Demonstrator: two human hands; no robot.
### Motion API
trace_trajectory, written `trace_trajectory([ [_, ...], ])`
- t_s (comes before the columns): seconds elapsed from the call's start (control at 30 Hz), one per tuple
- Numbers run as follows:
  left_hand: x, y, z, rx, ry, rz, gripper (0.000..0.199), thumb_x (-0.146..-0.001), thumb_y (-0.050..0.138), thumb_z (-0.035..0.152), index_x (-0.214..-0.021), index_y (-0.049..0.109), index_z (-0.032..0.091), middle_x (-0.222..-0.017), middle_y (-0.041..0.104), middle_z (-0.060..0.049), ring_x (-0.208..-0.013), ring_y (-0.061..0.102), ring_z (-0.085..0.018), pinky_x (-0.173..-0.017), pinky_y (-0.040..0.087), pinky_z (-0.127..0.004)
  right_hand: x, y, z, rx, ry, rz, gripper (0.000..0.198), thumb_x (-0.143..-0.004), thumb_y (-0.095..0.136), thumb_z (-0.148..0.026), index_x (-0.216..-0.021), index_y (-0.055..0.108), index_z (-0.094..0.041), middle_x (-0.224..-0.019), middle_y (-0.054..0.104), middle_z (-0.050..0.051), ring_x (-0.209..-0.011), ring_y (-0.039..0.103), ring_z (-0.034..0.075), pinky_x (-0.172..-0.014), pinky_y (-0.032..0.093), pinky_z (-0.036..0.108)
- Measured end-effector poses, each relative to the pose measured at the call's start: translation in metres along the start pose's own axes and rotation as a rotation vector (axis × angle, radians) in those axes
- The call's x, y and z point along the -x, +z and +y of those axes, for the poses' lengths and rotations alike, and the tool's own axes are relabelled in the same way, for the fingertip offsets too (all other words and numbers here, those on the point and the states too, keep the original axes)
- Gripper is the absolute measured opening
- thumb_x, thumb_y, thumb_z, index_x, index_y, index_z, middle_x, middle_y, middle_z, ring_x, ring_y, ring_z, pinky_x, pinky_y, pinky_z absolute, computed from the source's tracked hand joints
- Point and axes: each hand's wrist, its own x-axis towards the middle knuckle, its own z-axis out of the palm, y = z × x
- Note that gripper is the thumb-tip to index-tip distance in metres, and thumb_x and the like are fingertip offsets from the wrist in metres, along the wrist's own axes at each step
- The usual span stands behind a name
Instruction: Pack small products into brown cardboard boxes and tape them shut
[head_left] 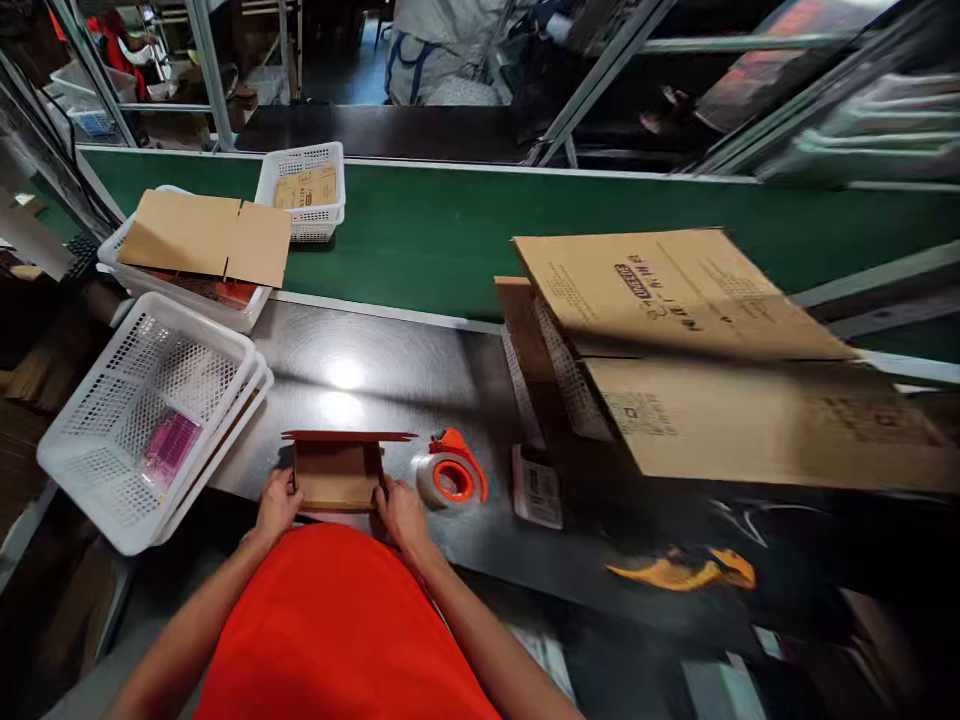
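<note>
Red shirt: nearest us, bottom centre
Open box: lower centre, left hand and right hand pinching opposite sides, seemingly steadying it
Tape dispenser: beside it, likely for reach

Beyond the small open brown cardboard box between the hands, a stretch of shiny grey metal tabletop gives passage forward to the flat green belt. On the left, the stacked white perforated plastic baskets block the way at the tabletop's edge. On the right, the orange tape dispenser sits just beside the right hand; farther over, the large brown printed cardboard carton, flaps spread, obstructs reaching across.
</note>
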Motion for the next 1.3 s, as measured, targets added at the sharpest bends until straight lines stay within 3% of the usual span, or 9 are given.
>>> trace_trajectory([
  [0.17,-0.003,0.007,0.012,-0.064,-0.068,0.032,0.022,-0.091,0.056,0.007,-0.109,0.068,0.012,-0.114,0.069,-0.014,-0.107,0.069,-0.024,-0.095,0.052,-0.032,-0.003,0.004,-0.002,-0.015,-0.008,0.017,0.038,-0.109,0.038,-0.021,-0.132,0.066,-0.011,-0.113,0.074,0.017,-0.096,0.073,0.024,-0.084,0.051,0.031],
  [0.37,-0.008,0.012,0.032,-0.165,-0.15,0.066,0.044,-0.091,0.044,0.0,-0.131,0.059,0.01,-0.133,0.063,-0.021,-0.116,0.068,-0.031,-0.096,0.053,-0.039,-0.004,0.008,-0.001,-0.056,-0.023,0.039,0.037,-0.109,0.04,-0.02,-0.136,0.064,-0.011,-0.118,0.072,0.016,-0.104,0.073,0.024,-0.09,0.051,0.03],
  [0.6,-0.001,0.002,0.042,-0.235,-0.159,0.047,0.03,-0.098,0.046,0.012,-0.123,0.062,0.01,-0.125,0.064,-0.021,-0.109,0.072,-0.03,-0.093,0.055,-0.038,-0.003,0.011,0.001,-0.125,-0.007,0.063,0.039,-0.109,0.041,-0.023,-0.14,0.062,-0.013,-0.122,0.071,0.016,-0.105,0.073,0.025,-0.091,0.053,0.031],
  [0.83,-0.006,-0.008,0.052,-0.295,-0.202,0.011,0.033,-0.096,0.044,0.006,-0.117,0.069,0.008,-0.123,0.067,-0.021,-0.104,0.075,-0.032,-0.092,0.057,-0.041,-0.003,0.023,0.003,-0.169,0.0,0.069,0.041,-0.109,0.04,-0.024,-0.144,0.06,-0.015,-0.126,0.069,0.017,-0.103,0.073,0.026,-0.088,0.055,0.033],
  [0.97,-0.005,-0.005,0.06,-0.285,-0.227,0.024,0.042,-0.099,0.038,0.006,-0.126,0.07,0.007,-0.132,0.063,-0.026,-0.112,0.074,-0.034,-0.097,0.057,-0.042,-0.001,0.026,0.004,-0.187,-0.032,0.074,0.041,-0.109,0.038,-0.024,-0.141,0.06,-0.012,-0.125,0.069,0.018,-0.101,0.073,0.026,-0.087,0.055,0.034],
  [1.07,0.003,-0.006,0.065,-0.222,-0.207,0.022,0.049,-0.1,0.04,0.01,-0.144,0.061,0.007,-0.142,0.059,-0.029,-0.126,0.069,-0.034,-0.105,0.054,-0.039,-0.002,0.022,0.006,-0.201,-0.069,0.085,0.039,-0.107,0.042,-0.025,-0.136,0.062,-0.01,-0.119,0.071,0.019,-0.101,0.074,0.027,-0.088,0.055,0.036],
  [1.13,0.015,-0.019,0.065,-0.172,-0.185,0.029,0.058,-0.099,0.052,0.017,-0.155,0.05,0.006,-0.155,0.051,-0.032,-0.14,0.06,-0.036,-0.114,0.049,-0.039,-0.005,0.017,0.009,-0.204,-0.102,0.093,0.037,-0.105,0.045,-0.029,-0.128,0.066,-0.01,-0.109,0.073,0.018,-0.1,0.074,0.029,-0.088,0.056,0.037],
  [1.2,0.036,-0.049,0.059,-0.08,-0.07,-0.012,0.071,-0.092,0.067,0.027,-0.159,0.048,0.012,-0.162,0.048,-0.027,-0.148,0.053,-0.035,-0.12,0.046,-0.039,-0.007,0.014,0.014,-0.211,-0.137,0.09,0.038,-0.102,0.046,-0.037,-0.118,0.068,-0.011,-0.1,0.075,0.017,-0.098,0.075,0.031,-0.089,0.057,0.04],
  [1.3,0.069,-0.124,0.032,0.245,0.293,-0.213,0.055,-0.092,0.069,0.04,-0.143,0.066,0.021,-0.14,0.072,-0.014,-0.128,0.069,-0.03,-0.108,0.057,-0.043,-0.005,0.018,0.027,-0.285,-0.14,0.066,0.05,-0.096,0.043,-0.054,-0.11,0.068,-0.013,-0.098,0.077,0.02,-0.099,0.076,0.036,-0.09,0.058,0.045],
])
